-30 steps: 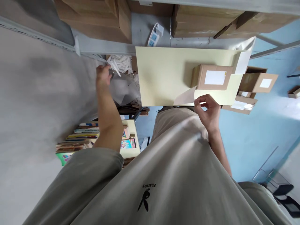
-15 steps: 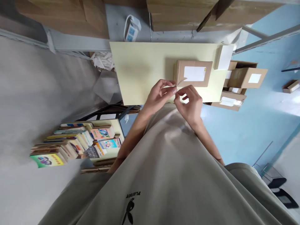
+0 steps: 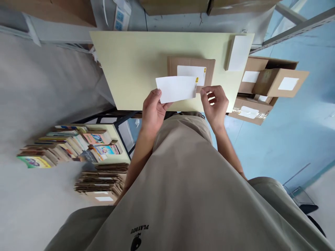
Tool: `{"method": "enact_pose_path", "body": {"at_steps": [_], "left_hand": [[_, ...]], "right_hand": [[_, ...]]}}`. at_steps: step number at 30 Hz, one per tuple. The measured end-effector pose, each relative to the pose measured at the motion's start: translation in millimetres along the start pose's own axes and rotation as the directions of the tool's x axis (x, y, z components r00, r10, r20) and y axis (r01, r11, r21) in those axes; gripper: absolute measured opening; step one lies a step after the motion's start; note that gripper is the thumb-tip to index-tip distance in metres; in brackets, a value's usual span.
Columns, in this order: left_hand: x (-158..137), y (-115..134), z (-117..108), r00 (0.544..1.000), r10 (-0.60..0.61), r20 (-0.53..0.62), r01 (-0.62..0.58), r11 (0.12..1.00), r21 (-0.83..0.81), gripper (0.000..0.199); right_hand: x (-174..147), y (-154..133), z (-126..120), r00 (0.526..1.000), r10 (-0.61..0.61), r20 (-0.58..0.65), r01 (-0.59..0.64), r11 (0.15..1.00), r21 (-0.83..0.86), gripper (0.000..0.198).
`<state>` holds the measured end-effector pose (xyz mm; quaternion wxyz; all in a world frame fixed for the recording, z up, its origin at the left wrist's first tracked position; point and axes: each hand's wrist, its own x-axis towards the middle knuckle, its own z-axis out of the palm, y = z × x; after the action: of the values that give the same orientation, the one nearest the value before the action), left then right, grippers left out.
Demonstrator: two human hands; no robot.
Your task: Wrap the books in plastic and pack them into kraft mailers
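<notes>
Your left hand (image 3: 153, 112) pinches one white label (image 3: 176, 89) over the counter (image 3: 125, 69), partly hiding one carton (image 3: 172, 67); your right hand (image 3: 216, 104) curls half-closed just beside the label's end (whether gripping anything, I cannot tell). One white box (image 3: 238, 53) lies right of the carton.

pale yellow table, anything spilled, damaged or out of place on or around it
Nothing looks spilled or damaged on the visible part of the table. The cartons beside it look untidy, though: they sit at differing angles, one jutting past the others.
</notes>
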<state>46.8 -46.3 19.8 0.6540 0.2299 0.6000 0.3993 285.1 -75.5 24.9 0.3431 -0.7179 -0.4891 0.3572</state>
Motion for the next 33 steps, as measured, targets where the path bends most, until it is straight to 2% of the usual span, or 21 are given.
{"method": "enact_pose_path", "body": {"at_steps": [5,9,13,16,20,26,29,33], "left_hand": [[-15.2,-12.2,14.8,0.997,0.002,-0.071,-0.002,1.000,-0.002,0.052],[-21.4,-14.8,26.8,0.992,-0.027,-0.120,0.029,0.999,0.014,0.057],[-14.3,-20.4,31.0,0.991,-0.045,-0.128,0.048,0.999,0.019,0.062],[4.1,-35.4,25.2,0.996,0.020,-0.086,-0.010,0.994,0.111,0.065],[46.6,-64.9,11.8,0.992,0.125,0.012,-0.123,0.950,0.288,0.069],[119.7,-97.9,2.0,0.961,0.277,0.015,-0.259,0.875,0.410,0.061],[142.3,-105.9,3.0,0.956,0.294,0.007,-0.266,0.856,0.442,0.057],[155.2,-113.2,5.6,0.960,0.279,-0.022,-0.234,0.843,0.484,0.051]], "right_hand": [[19.9,40.0,-2.9,0.979,0.098,0.178,-0.119,0.987,0.111,0.039],[21.8,41.4,-2.7,0.965,0.139,0.220,-0.177,0.970,0.163,0.039],[19.7,40.3,-5.2,0.963,0.160,0.218,-0.201,0.963,0.182,0.038],[18.7,50.3,-4.1,0.969,0.153,0.192,-0.187,0.967,0.171,0.039],[25.3,72.4,3.3,0.974,0.176,0.141,-0.199,0.964,0.174,0.047],[55.2,101.2,25.2,0.974,0.203,0.105,-0.212,0.974,0.086,0.056],[68.8,111.8,38.6,0.966,0.243,0.090,-0.245,0.969,0.009,0.053],[76.8,114.7,51.7,0.943,0.318,0.104,-0.303,0.943,-0.136,0.049]]}}
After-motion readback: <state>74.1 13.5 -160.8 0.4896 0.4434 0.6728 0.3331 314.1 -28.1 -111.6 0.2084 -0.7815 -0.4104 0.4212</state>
